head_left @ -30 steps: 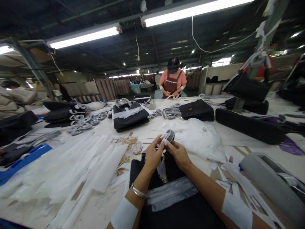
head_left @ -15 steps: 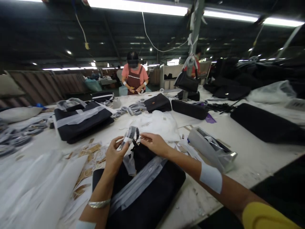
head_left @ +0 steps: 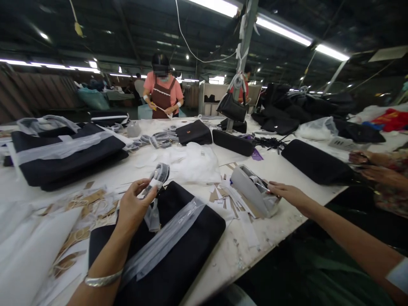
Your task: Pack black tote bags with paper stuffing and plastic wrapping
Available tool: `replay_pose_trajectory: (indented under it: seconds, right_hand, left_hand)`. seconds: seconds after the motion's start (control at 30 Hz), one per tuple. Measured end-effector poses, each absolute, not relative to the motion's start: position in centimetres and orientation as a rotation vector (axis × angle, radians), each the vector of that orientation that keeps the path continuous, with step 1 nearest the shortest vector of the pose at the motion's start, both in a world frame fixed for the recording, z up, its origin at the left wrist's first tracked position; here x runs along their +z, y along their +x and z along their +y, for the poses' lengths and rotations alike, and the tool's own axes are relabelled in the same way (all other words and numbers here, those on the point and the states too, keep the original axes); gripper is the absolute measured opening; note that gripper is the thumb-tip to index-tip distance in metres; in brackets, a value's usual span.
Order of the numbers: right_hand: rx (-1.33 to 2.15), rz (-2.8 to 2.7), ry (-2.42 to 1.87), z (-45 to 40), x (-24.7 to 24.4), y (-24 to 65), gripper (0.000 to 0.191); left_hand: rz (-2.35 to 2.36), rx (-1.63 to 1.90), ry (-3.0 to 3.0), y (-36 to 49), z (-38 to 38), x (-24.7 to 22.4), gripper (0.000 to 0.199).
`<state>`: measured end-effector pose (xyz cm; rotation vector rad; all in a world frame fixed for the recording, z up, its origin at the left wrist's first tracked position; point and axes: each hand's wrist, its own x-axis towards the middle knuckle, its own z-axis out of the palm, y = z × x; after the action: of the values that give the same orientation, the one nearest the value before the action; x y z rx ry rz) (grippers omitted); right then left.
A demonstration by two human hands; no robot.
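My left hand (head_left: 135, 204) grips a coiled, plastic-wrapped strap (head_left: 158, 176) above a black bag (head_left: 178, 246). The bag lies on the table in front of me with a strip of clear wrap across it. Over at the right, my right hand (head_left: 285, 193) reaches to a grey holder (head_left: 250, 189), its fingers extended at the holder's right edge. Whether those fingers grip anything is hard to make out.
Brown tags with strings (head_left: 84, 204) and white sheets (head_left: 35, 246) lie left. Paper strips (head_left: 234, 204) are beside the holder. Black bags (head_left: 70, 155) stand farther back. A person (head_left: 163, 91) works across the table; another person's hands (head_left: 369, 163) are at right.
My right hand has left the strap and moved right to the grey holder. My left hand still holds the strap. The view has turned right, bringing another person's hands into sight.
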<state>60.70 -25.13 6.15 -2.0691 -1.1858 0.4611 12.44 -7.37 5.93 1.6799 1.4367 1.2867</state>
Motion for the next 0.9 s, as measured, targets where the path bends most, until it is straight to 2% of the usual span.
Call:
replay_pose_trajectory:
  seconds: [0.13,0.27,0.4,0.53,0.77,0.9]
  right_hand:
    - [0.712,-0.948,-1.848,-25.6,7.6,59.1,0.039]
    - [0.616,-0.921,-1.734,-27.1,9.9,58.1,0.031]
    - [0.622,-0.890,-1.736,-29.5,10.7,57.6,0.040]
    - [0.791,-0.726,-1.804,-31.5,8.8,57.7,0.047]
    - [0.795,-0.437,-1.793,-32.6,3.2,57.1,0.035]
    - [0.727,-0.617,-1.821,-32.4,2.5,53.6,0.042]
  left_hand:
    - [1.435,1.300,1.670,12.3,-7.3,5.6,0.044]
    - [1.438,1.311,1.653,12.0,-7.0,5.1,0.044]
    - [1.460,1.300,1.663,12.1,-6.9,5.0,0.043]
    - [1.469,1.285,1.673,11.9,-6.7,4.8,0.044]
    - [1.477,1.292,1.663,11.8,-6.7,4.6,0.045]
    - [1.403,1.321,1.645,12.1,-7.0,5.0,0.043]
